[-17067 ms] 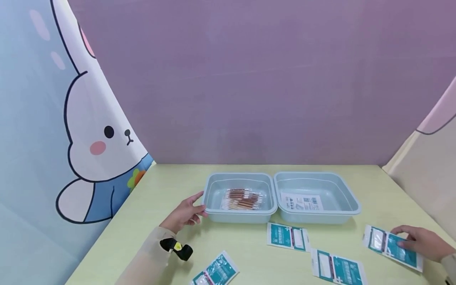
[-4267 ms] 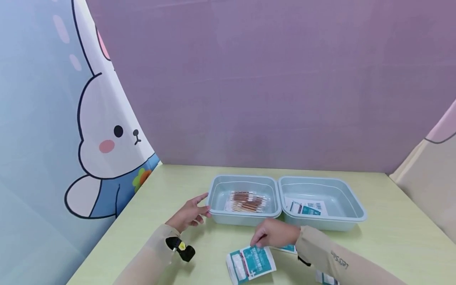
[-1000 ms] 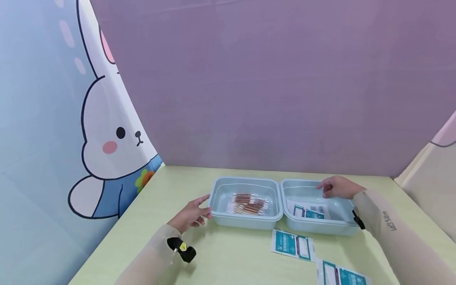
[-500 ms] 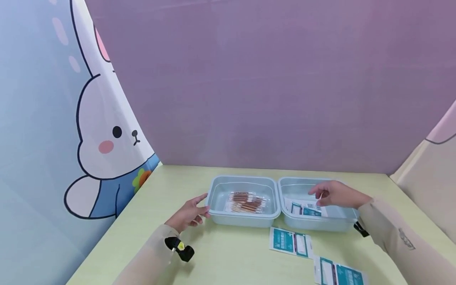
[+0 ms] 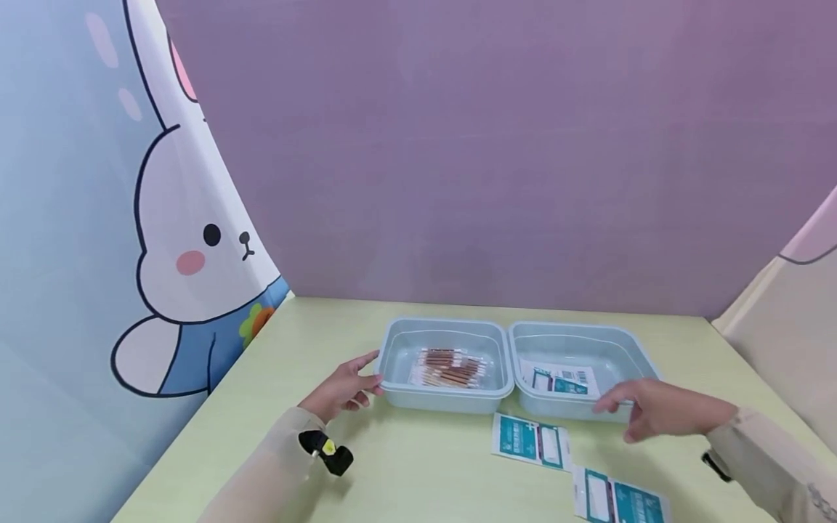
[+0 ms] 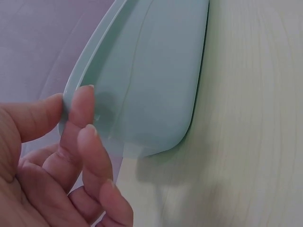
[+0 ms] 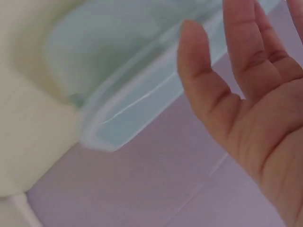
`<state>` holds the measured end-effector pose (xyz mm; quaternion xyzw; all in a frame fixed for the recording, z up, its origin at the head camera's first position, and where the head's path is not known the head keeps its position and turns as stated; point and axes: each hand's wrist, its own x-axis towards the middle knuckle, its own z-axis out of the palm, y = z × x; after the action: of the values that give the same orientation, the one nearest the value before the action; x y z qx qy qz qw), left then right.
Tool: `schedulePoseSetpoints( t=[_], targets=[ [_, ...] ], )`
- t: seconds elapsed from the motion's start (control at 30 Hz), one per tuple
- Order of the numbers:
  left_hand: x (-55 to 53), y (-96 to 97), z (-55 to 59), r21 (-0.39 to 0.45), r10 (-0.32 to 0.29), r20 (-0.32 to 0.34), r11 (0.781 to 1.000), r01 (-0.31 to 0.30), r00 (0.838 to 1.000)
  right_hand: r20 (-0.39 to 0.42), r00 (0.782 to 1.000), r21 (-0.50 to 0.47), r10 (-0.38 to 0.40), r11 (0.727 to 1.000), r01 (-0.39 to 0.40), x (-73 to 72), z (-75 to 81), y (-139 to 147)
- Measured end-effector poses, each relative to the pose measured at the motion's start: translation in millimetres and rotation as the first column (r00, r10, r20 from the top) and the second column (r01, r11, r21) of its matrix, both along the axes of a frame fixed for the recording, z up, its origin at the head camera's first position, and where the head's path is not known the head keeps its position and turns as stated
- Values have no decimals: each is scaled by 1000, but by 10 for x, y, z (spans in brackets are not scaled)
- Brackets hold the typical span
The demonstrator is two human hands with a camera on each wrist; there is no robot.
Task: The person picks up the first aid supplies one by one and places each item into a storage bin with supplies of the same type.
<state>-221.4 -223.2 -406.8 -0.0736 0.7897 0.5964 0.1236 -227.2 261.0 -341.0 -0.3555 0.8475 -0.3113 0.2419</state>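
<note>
My left hand (image 5: 341,391) pinches the rim of the left light-blue plastic tub (image 5: 428,398) between thumb and finger, plain in the left wrist view. Clear packs of cotton swabs (image 5: 453,369), brown and white, lie inside that tub. My right hand (image 5: 663,408) is in the air by the near right corner of the right tub (image 5: 582,408), holding nothing, thumb and fingers apart. White-and-teal packets (image 5: 561,380) lie flat in the right tub; overlap hides how many. On the table before the tubs lie one teal-and-white packet (image 5: 531,441) and another packet (image 5: 621,497) nearer me.
Both tubs stand side by side, touching or nearly so, on a pale yellow table (image 5: 405,472). A purple backdrop (image 5: 484,160) rises behind it. A rabbit-printed curtain (image 5: 183,276) closes the left side and a pale curtain (image 5: 785,341) the right.
Over the last second my right hand has moved from above the right tub toward me and right. Seconds ago it held a teal packet off the table; the left hand stays at its tub.
</note>
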Motion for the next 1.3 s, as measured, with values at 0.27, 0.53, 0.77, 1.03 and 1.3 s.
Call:
schedulePoseSetpoints(
  t=[0.27, 0.53, 0.77, 1.03, 1.3],
  targets=[
    [-24, 22, 26, -3, -19, -45, 1000, 19, 999, -102, 994, -67, 41, 997, -48, 182, -298, 579],
    [-29, 47, 13, -31, 8, -61, 999, -10, 998, -176, 984, -13, -16, 1000, 14, 289, -490, 790],
    [-44, 39, -42, -22, 21, -79, 1000, -23, 997, -211, 977, -11, 14, 1000, -17, 299, -665, 725],
    [-35, 8, -66, 16, 16, -97, 1000, -15, 995, -96, 994, 107, -54, 992, 65, 373, -726, 569],
    [-37, -12, -61, 27, -11, -112, 1000, 14, 994, -59, 987, 174, -149, 972, 157, 436, -798, 430]
  ],
)
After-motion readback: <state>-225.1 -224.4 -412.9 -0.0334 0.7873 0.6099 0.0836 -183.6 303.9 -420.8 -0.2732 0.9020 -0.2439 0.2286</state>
